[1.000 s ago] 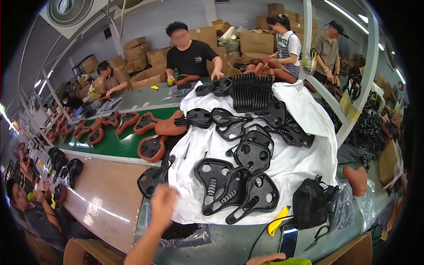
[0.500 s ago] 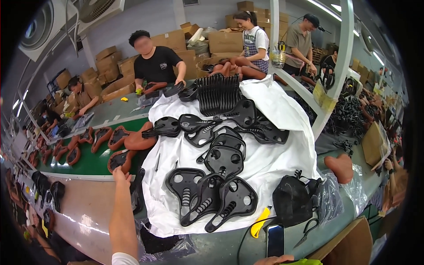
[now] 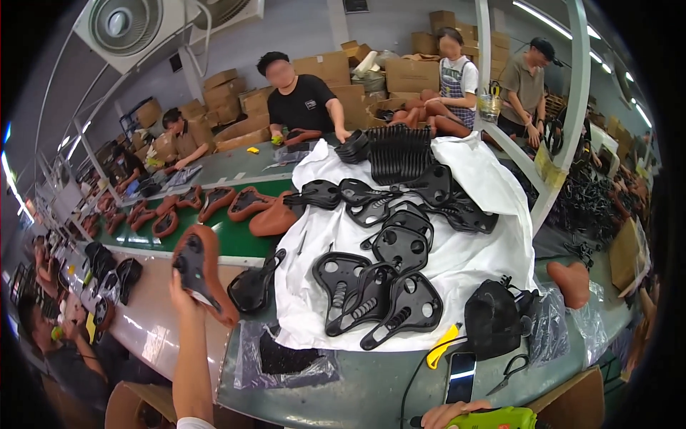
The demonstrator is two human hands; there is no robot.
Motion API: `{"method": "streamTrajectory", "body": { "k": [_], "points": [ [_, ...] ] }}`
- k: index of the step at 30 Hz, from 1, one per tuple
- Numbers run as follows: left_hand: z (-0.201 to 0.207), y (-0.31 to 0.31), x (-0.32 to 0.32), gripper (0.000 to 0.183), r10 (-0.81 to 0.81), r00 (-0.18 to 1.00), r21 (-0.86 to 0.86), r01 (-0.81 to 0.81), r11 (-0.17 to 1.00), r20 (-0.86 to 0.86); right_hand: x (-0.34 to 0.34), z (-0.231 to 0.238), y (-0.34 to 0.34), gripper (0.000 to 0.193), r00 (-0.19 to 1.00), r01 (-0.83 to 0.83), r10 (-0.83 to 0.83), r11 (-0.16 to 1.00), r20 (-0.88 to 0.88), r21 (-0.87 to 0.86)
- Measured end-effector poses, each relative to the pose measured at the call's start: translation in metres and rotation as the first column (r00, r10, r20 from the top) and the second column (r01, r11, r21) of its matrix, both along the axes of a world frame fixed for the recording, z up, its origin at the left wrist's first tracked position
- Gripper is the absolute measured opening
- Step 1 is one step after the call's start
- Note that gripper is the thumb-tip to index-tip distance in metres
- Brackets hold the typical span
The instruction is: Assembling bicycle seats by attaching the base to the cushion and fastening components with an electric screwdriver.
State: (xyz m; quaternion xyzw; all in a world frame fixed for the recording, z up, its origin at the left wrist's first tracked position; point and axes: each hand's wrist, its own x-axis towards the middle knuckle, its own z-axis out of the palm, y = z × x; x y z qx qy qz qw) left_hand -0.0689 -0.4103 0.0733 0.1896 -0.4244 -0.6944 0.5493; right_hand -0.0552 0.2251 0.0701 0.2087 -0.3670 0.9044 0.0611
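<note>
My left hand (image 3: 184,299) grips a brown bicycle saddle (image 3: 211,279), lifted above the bench with its black underside showing. Beside it, a black saddle base (image 3: 250,287) lies at the edge of a white cloth (image 3: 300,286). Down at the lower right, my right hand (image 3: 446,413) is closed on a lime-green power tool (image 3: 496,419), partly cut off by the picture's edge. Several black saddle bases (image 3: 401,249) are spread over the cloth in front of me, and a tight row of them (image 3: 400,156) stands at its far end.
Brown saddles (image 3: 216,204) lie along a green conveyor belt (image 3: 229,243) at left. Near my right hand are a phone (image 3: 460,382), scissors (image 3: 509,375), a yellow cutter (image 3: 444,346) and a black bag (image 3: 493,318). Co-workers stand across the bench, beside a white post (image 3: 561,136).
My left hand has picked the brown saddle up off the green belt and brought it nearer. The view has shifted left, and more of the green tool shows under my right hand.
</note>
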Motion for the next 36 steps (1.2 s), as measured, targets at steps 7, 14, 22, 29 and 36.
{"method": "streamTrajectory", "body": {
  "k": [7, 14, 22, 29, 36],
  "points": [
    [0.005, 0.198, 0.013, 0.040, -0.727, 0.468, 0.143, 0.784, 0.604, 0.502, 0.026, 0.032, 0.025, 0.054, 0.982, 0.090, -0.076, 0.993, -0.173, 0.076],
    [-0.081, 0.353, -0.004, 0.045, -0.405, 0.291, -0.117, 0.908, 0.403, 0.867, 0.044, 0.123, 0.018, 0.041, 0.714, -0.083, -0.101, 0.970, -0.692, -0.228],
    [-0.075, 0.338, 0.020, 0.029, -0.364, 0.547, -0.276, 0.766, 0.580, 0.754, 0.059, 0.153, 0.030, 0.036, 0.442, -0.374, 0.185, 0.927, -0.878, 0.007],
    [-0.107, 0.319, 0.071, 0.022, -0.432, 0.512, -0.097, 0.720, 0.687, 0.743, 0.049, 0.157, 0.022, 0.029, 0.515, -0.448, 0.293, 0.893, -0.805, 0.038],
    [-0.098, 0.340, 0.075, 0.030, -0.288, 0.308, -0.152, 0.876, 0.457, 0.907, 0.031, 0.126, 0.001, 0.038, 0.671, -0.335, 0.166, 0.937, -0.722, -0.096]
  ]
}}
